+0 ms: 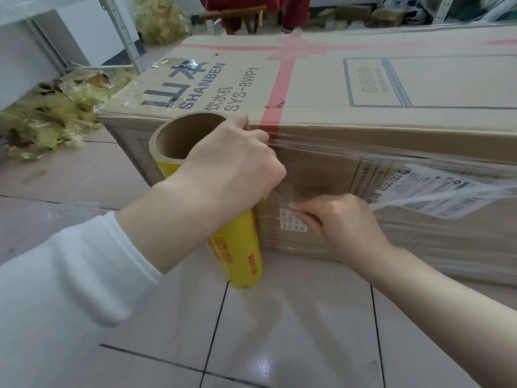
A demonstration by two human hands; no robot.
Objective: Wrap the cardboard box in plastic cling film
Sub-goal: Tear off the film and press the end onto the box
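A large cardboard box [321, 88] printed with SHANBEN and a pink ribbon lies on its side on the tiled floor. A yellow roll of cling film [237, 256] with a brown cardboard core stands upright against the box's near face. My left hand [232, 163] grips the roll near its top. Clear film [391, 163] stretches from the roll to the right across the box's front, over a white shipping label. My right hand [344, 222] presses and pinches the film against the box beside the roll.
Crumpled yellowish plastic [56, 113] lies on the floor left of the box. A white metal rack [123, 32] stands behind it. More boxes [363, 14] and a wooden stool [237, 18] sit at the back. Glossy floor tiles [279, 331] spread in front.
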